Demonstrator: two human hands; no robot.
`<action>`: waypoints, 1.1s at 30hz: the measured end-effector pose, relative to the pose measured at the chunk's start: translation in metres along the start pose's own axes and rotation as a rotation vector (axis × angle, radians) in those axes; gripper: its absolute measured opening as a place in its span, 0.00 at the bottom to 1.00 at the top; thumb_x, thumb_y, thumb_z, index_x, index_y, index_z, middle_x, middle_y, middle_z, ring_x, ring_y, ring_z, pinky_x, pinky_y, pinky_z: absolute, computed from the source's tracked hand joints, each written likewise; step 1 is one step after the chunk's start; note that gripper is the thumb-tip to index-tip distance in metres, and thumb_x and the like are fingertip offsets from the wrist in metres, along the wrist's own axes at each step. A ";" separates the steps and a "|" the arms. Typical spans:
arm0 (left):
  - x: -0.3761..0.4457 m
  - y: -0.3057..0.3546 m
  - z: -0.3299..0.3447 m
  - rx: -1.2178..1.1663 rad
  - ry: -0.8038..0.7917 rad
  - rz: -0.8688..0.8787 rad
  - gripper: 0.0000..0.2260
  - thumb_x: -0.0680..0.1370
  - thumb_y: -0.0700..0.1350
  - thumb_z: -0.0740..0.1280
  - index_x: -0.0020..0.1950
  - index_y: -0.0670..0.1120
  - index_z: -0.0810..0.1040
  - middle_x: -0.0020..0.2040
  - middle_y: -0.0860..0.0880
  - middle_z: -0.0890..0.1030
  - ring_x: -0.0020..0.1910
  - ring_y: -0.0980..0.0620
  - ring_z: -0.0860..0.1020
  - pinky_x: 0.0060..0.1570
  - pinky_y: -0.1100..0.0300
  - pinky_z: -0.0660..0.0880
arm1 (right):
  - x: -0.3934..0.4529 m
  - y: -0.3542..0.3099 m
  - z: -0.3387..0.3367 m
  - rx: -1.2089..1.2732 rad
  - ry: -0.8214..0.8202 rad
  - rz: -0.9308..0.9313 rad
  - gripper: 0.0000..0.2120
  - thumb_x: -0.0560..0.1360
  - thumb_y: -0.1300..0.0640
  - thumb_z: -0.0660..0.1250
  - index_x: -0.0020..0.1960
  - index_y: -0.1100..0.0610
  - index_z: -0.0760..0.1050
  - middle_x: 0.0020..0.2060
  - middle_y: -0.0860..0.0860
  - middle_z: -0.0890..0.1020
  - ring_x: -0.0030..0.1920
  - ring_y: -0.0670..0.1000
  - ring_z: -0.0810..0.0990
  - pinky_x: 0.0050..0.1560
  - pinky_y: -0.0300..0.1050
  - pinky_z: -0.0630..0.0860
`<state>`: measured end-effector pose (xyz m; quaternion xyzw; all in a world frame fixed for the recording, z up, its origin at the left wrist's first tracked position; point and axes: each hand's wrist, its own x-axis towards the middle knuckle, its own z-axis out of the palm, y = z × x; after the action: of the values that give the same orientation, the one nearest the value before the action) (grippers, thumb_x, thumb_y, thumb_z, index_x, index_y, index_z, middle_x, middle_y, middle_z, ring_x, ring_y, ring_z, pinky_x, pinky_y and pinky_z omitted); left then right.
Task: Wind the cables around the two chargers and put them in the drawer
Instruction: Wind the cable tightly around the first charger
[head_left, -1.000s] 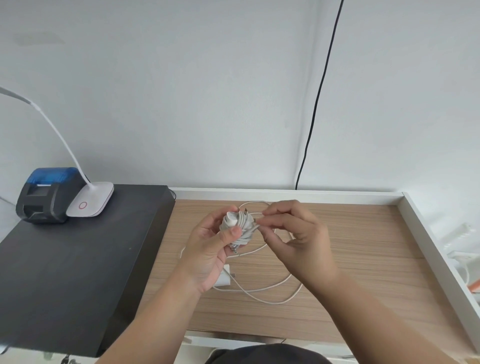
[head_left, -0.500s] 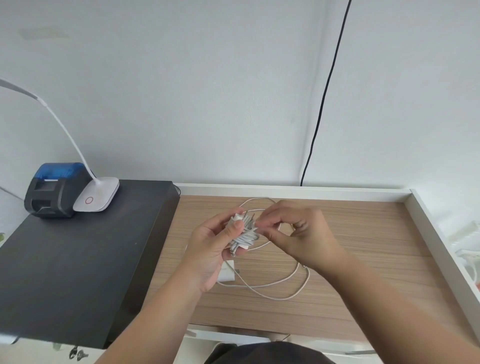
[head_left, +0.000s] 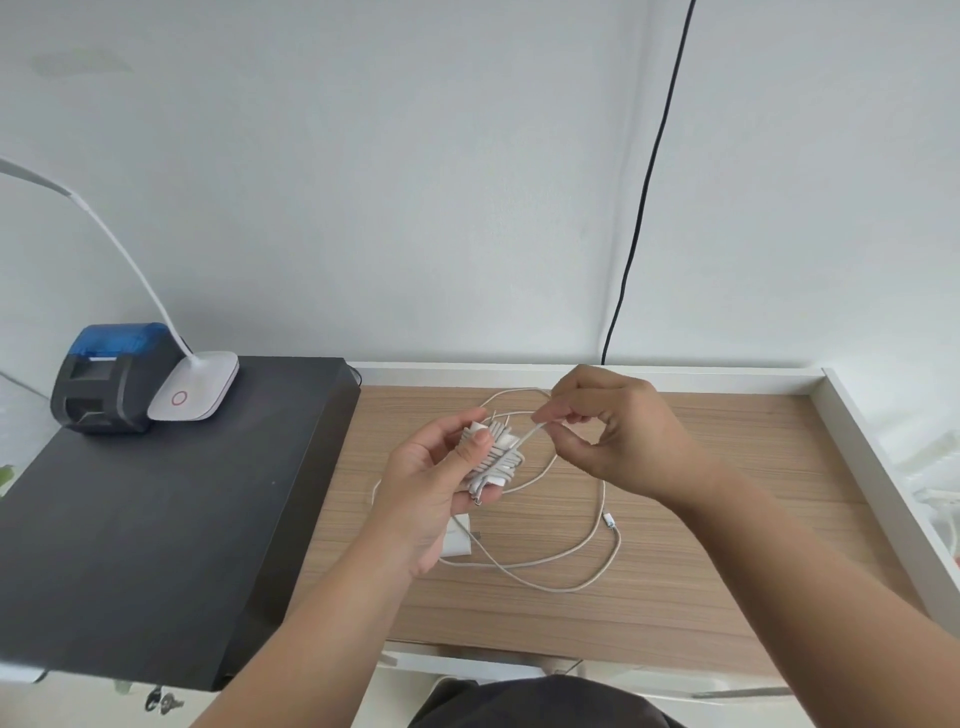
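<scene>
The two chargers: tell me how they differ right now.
The held charger sits in the left hand, lifted off the wood; the second charger lies flat on the wooden surface, partly hidden behind that hand. The held charger is nearly wrapped in cable, whose end the right hand pinches; the second charger's cable sprawls in loose loops. Both are white.

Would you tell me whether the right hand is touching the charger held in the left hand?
Apart. The head view shows the right hand pinching only the cable, with a gap to the wound charger.
</scene>
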<state>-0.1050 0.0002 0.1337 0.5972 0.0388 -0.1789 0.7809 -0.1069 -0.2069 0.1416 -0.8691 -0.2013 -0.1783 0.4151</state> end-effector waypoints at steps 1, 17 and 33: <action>0.000 -0.001 0.000 0.009 -0.010 -0.006 0.18 0.67 0.46 0.72 0.57 0.45 0.81 0.48 0.47 0.82 0.43 0.48 0.83 0.37 0.55 0.82 | 0.000 0.000 -0.003 -0.001 0.015 0.016 0.07 0.70 0.64 0.73 0.45 0.55 0.84 0.39 0.48 0.79 0.37 0.44 0.77 0.39 0.38 0.75; -0.004 -0.003 0.010 0.094 -0.097 0.091 0.16 0.66 0.44 0.74 0.53 0.50 0.84 0.54 0.42 0.83 0.48 0.43 0.83 0.45 0.47 0.82 | 0.015 -0.001 -0.014 0.050 -0.046 0.117 0.03 0.72 0.59 0.73 0.45 0.52 0.84 0.42 0.43 0.83 0.46 0.43 0.80 0.49 0.34 0.73; -0.008 -0.012 0.014 -0.303 -0.134 0.024 0.16 0.68 0.46 0.76 0.54 0.43 0.83 0.52 0.40 0.81 0.44 0.45 0.82 0.34 0.56 0.80 | -0.001 -0.010 0.014 0.608 0.124 0.541 0.03 0.73 0.64 0.72 0.45 0.59 0.83 0.39 0.56 0.86 0.37 0.49 0.81 0.41 0.41 0.78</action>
<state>-0.1188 -0.0139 0.1284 0.4597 0.0060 -0.2010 0.8650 -0.1109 -0.1903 0.1391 -0.7161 0.0163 -0.0473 0.6962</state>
